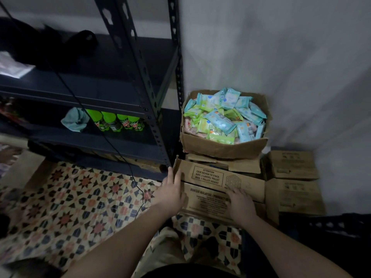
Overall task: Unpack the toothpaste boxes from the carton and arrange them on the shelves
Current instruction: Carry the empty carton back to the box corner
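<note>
The carton [218, 187] sits on the patterned floor [70, 207] beside the dark shelves [120, 97]. It lies flat, its long side running left to right. Its flaps cover whatever is inside. The left hand [171, 190] holds its left end with fingers curled round the corner. The right hand [240, 203] rests flat on top, fingers spread. Behind it, an open box [223, 146] holds blue and green packets [224, 115].
</note>
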